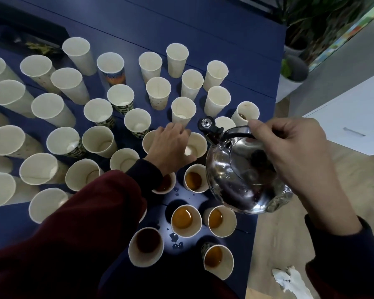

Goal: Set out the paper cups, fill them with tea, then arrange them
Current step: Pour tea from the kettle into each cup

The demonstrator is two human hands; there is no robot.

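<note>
Tea-filled cups (183, 219) sit clustered by the tabletop's right edge, near end: six visible, one (165, 184) partly under the left wrist and one (146, 242) looking darker than the rest. Empty cups (52, 108) stand upright in loose rows across the middle and left of the tabletop, towards the far side; a few have printed walls. One cup (245, 113) by the right edge, just beyond the kettle handle, shows brown at the bottom. Left hand (171, 145), back up and fingers spread, lies over the rims of two empty cups mid-table, with the thumb along the right-hand one (195, 145). Can't tell if it actually grips either. Right hand (294, 152) has its fingers curled round the black handle (238, 131) of a steel kettle (244, 175). The kettle is held off the tabletop at the right edge, its capped spout (206, 124) pointing towards the far side. Liquid drops (175, 240) are spilled between the filled cups. Both sleeves (84, 212) are dark red. The table (203, 29) is dark blue. Off its right edge: wood floor (279, 234), crumpled paper (289, 279), a white cabinet (354, 117) and a potted plant (296, 67) near the far right corner.
</note>
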